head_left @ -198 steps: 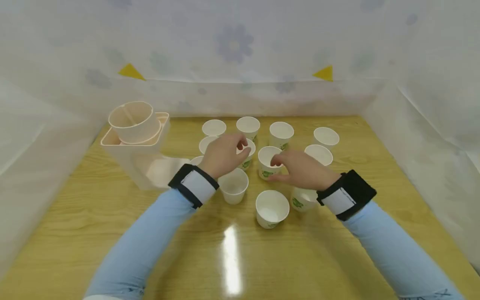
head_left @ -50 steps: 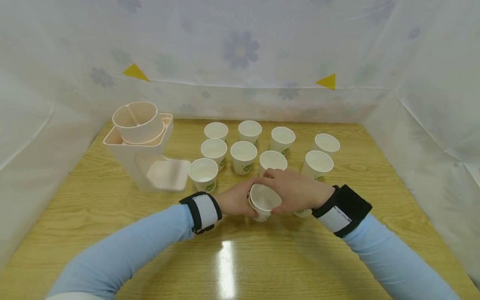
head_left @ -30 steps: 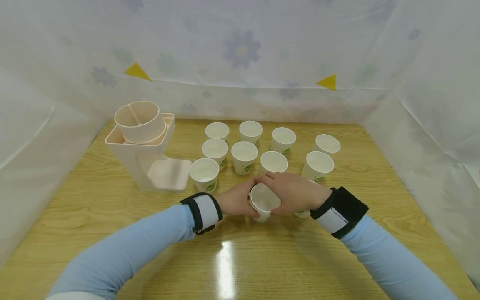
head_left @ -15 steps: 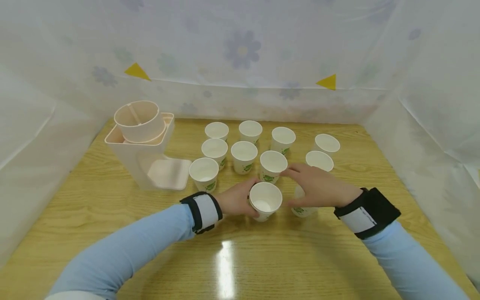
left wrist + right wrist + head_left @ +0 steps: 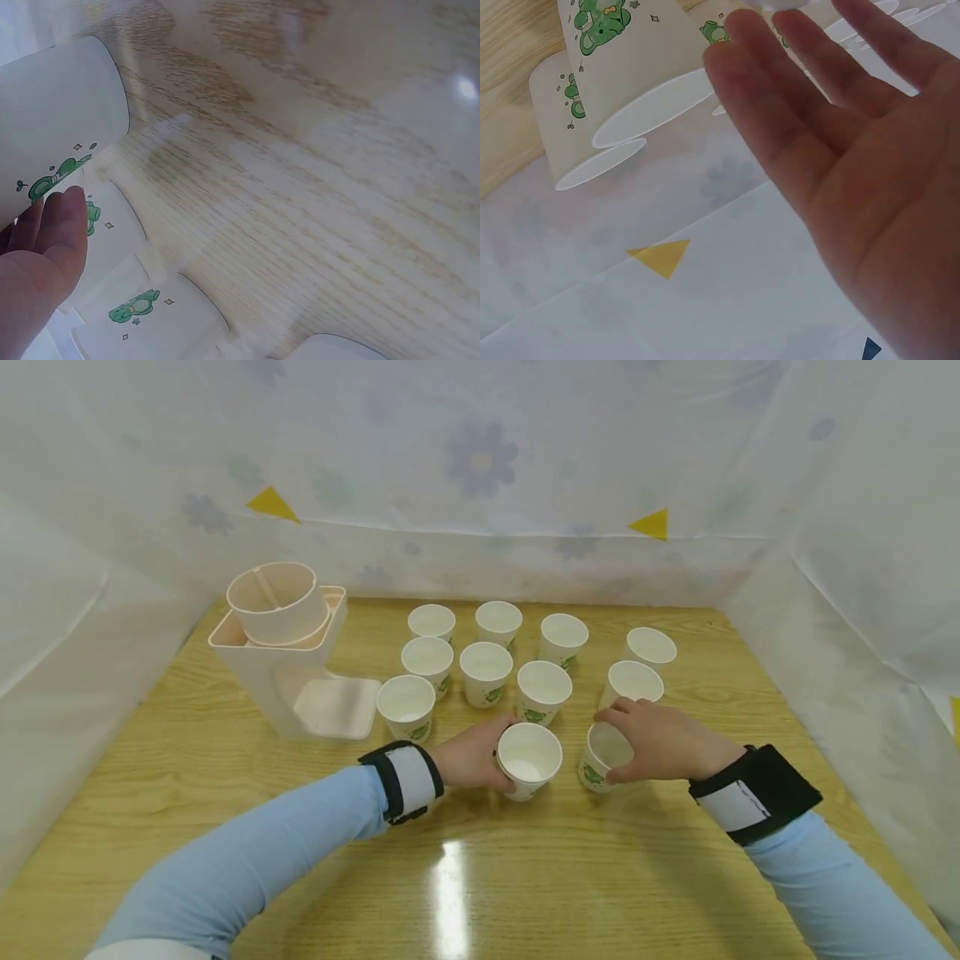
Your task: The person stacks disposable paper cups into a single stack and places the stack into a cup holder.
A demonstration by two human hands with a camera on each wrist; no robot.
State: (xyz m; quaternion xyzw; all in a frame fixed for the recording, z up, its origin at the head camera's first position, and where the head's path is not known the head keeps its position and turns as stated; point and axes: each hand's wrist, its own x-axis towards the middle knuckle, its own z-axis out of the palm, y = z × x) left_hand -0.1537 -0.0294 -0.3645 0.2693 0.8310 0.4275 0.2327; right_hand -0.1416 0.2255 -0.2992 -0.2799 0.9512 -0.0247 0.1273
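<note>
Right fingers now at the neighbouring cup (left fingers unmoved)

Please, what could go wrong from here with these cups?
First, the left hand might dent the held cup if it squeezes hard, because the wall looks thin. Second, the right hand is around the front right cup; its fingers are near the cup just behind and could knock it over.

The right hand is seen at 3 o'clock, a green-printed cup at 11, another cup partly hidden by it at 10; a yellow triangle is shown at 7.
</note>
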